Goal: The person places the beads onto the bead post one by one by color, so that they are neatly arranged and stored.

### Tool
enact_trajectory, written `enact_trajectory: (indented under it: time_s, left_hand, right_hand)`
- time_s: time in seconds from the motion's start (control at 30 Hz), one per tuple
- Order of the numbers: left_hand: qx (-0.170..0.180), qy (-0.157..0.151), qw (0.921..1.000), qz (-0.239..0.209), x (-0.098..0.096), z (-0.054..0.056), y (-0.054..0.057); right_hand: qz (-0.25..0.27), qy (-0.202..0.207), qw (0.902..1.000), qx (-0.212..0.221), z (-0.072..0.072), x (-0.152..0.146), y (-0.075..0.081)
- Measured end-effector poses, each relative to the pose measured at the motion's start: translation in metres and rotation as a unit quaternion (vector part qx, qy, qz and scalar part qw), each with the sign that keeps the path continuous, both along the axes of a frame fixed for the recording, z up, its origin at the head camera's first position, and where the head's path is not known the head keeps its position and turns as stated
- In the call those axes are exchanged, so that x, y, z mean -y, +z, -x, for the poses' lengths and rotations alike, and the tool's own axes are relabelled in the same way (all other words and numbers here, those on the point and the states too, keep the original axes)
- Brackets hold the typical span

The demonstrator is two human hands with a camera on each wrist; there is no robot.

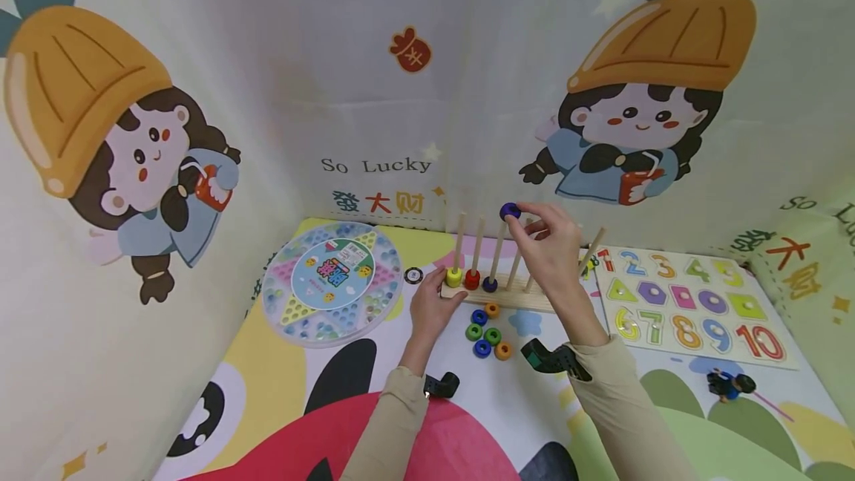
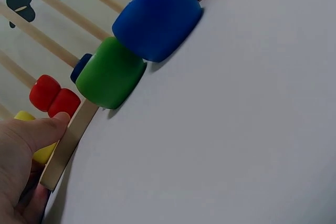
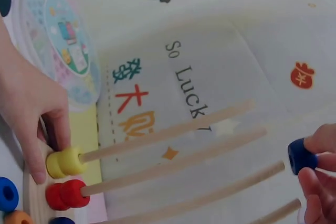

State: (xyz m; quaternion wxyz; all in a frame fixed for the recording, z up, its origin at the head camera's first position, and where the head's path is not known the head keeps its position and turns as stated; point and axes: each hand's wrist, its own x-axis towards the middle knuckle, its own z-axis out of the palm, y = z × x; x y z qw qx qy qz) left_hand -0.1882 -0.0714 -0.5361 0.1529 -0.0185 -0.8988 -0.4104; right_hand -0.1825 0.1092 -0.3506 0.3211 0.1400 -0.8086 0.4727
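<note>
My left hand (image 1: 430,306) grips the left end of a wooden peg stand's base (image 2: 73,145), thumb on the front edge. Between thumb and fingers, my right hand (image 1: 551,247) pinches a dark blue bead (image 3: 301,157). In the right wrist view this bead is just beyond the third peg's tip (image 3: 279,167), apart from it. Yellow beads (image 3: 65,163) are on the first peg, red beads (image 3: 68,194) on the second, and a dark blue bead (image 1: 490,285) low on the third. My right hand partly hides the pegs further right.
Several loose beads, with a green bead (image 1: 493,336) among them, lie before the stand. A round game board (image 1: 277,303) is at left beside a small black disc (image 1: 413,275). At right are a number puzzle board (image 1: 668,280) and a small figure (image 1: 731,384).
</note>
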Motion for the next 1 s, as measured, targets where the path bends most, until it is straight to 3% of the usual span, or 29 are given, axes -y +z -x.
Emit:
enact_trajectory:
  time_s: [0.3,0.5,0.63,0.8,1.0]
  left_hand:
    - [-0.005,-0.001,1.0000,0.003,-0.001,-0.001,0.002]
    - [-0.012,0.000,0.9999,0.012,0.000,0.000,0.002]
    - [-0.010,0.000,0.9999,0.012,0.000,0.000,0.001]
    - [-0.009,0.000,0.9999,0.013,-0.001,0.001,0.001]
    - [-0.011,0.002,0.9999,0.007,0.001,0.001,0.001]
  right_hand:
    - [-0.035,-0.023,0.9986,0.034,0.001,0.004,-0.001]
    - [-0.032,0.001,0.9995,0.008,-0.004,-0.003,-0.005]
    - [-0.029,0.020,0.9994,0.003,-0.012,-0.012,-0.016]
    - [-0.038,0.031,0.9973,0.054,-0.027,-0.027,-0.047]
    - [-0.040,0.048,0.9855,0.157,-0.051,-0.041,-0.107]
